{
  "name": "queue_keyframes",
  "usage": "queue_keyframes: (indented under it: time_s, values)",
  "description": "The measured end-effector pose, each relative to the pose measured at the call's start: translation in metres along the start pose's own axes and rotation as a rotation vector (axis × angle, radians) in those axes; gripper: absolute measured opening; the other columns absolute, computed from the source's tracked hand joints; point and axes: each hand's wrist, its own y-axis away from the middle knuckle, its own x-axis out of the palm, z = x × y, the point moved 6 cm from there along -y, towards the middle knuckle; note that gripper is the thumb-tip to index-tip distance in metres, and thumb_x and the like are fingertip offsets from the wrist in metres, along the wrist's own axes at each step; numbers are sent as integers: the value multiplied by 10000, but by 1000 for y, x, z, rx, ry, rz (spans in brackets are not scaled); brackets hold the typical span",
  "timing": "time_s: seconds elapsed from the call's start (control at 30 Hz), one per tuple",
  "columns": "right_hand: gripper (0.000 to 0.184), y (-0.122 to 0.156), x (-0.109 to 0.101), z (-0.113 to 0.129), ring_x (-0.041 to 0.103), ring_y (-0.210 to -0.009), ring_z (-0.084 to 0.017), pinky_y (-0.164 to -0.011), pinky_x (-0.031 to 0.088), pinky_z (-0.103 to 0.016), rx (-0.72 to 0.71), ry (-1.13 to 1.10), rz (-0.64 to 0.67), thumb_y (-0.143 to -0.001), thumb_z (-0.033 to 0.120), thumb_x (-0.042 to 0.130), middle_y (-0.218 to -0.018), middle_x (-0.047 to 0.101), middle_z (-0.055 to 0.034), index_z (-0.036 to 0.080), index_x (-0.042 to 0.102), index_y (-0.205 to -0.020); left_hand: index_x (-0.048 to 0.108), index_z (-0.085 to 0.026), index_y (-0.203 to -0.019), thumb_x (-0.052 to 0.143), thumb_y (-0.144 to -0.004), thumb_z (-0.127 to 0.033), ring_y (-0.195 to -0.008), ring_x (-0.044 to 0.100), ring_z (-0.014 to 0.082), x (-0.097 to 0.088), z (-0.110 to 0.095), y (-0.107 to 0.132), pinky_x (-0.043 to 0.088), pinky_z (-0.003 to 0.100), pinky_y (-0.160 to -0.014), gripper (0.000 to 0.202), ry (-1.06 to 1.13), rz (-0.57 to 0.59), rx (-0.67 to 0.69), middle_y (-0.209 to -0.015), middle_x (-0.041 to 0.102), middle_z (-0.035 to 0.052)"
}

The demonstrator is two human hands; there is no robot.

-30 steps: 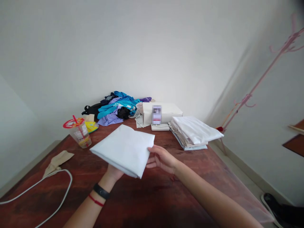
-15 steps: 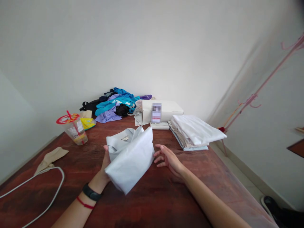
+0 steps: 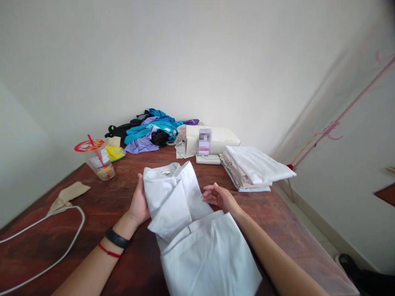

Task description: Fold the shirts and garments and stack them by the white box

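A white collared shirt (image 3: pixel 188 230) lies partly unfolded on the dark wooden table (image 3: pixel 129 263), its collar toward the far side and its lower part spread toward me. My left hand (image 3: pixel 140 201) grips the shirt's left edge near the collar, thumb on the cloth. On the shirt's right side, my right hand (image 3: pixel 217 196) pinches the fabric with curled fingers. A black band and a red string sit on my left wrist.
A stack of folded white cloths (image 3: pixel 254 168) lies at the right. Behind it stand a white box (image 3: pixel 212 139) and a pile of blue, purple and black clothes (image 3: pixel 148 133). A plastic cup with a red lid (image 3: pixel 98 160), a beige cloth (image 3: pixel 68 194) and a white cable (image 3: pixel 61 242) are at the left.
The folded white shirt, held up above the table, has been turned over and laid down, falling open toward me. Both hands now rest at its sides.
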Motion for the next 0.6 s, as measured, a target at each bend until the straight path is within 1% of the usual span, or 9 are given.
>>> queue_keyframes:
  time_s: [0.07,0.2,0.27,0.33,0.37,0.4,0.47,0.53,0.6]
  values:
    - [491,1,3,-1,713,-772,-205,-754,530,-335,22,-8,38,-827,637,687,-897,746,-77,181,734,-1004,542,-105,-1440,421,-934,-741,-1236,632,364,5,1,-2,395,523,-1150,822,-8,-9,-27,-1234,723,168]
    - [434,10,14,1,730,-808,-198,-735,528,-308,82,52,148,-851,545,713,-1002,758,-94,178,715,-1081,556,-83,-1429,385,-921,-777,-1240,625,382,9,2,-3,410,528,-1137,877,-23,-38,-50,-1257,706,192]
    - [454,16,18,3,739,-828,-209,-748,538,-324,122,93,195,-867,542,700,-1068,755,-112,174,701,-1134,572,-76,-1410,380,-903,-803,-1241,623,388,7,1,-2,416,534,-1131,907,-24,-58,-40,-1263,701,201]
    - [487,22,21,4,749,-830,-227,-784,544,-359,159,143,238,-878,563,682,-1102,753,-136,159,701,-1149,590,-84,-1386,442,-885,-799,-1229,632,386,3,0,0,430,527,-1123,886,-32,-93,-6,-1260,704,195]
    - [504,24,21,4,754,-832,-237,-807,543,-375,177,172,263,-877,577,678,-1103,754,-148,147,708,-1137,603,-90,-1369,518,-879,-760,-1212,644,381,0,0,1,442,516,-1117,834,-47,-116,8,-1249,712,187]
    - [516,26,22,4,757,-838,-246,-827,539,-387,193,203,287,-874,589,677,-1094,758,-157,135,719,-1115,616,-96,-1350,616,-871,-680,-1189,661,373,-3,1,2,457,502,-1107,755,-71,-142,11,-1231,723,178]
    - [532,29,22,4,759,-851,-261,-854,532,-401,217,269,337,-867,609,674,-1053,769,-163,119,738,-1065,639,-95,-1311,768,-832,-421,-1124,700,354,-9,5,3,492,470,-1078,594,-149,-191,-26,-1180,748,161]
    - [546,32,23,6,757,-863,-272,-863,531,-413,230,347,391,-874,627,652,-1004,779,-155,116,751,-1041,653,-85,-1283,781,-794,-201,-1048,735,331,-13,10,4,528,443,-1034,518,-232,-234,-89,-1120,770,148]
    - [557,35,25,12,745,-905,-284,-879,526,-416,210,487,435,-885,642,624,-986,785,-136,126,770,-1035,670,-77,-1249,740,-793,-109,-959,762,306,-18,13,2,567,416,-970,462,-282,-278,-121,-1054,787,137]
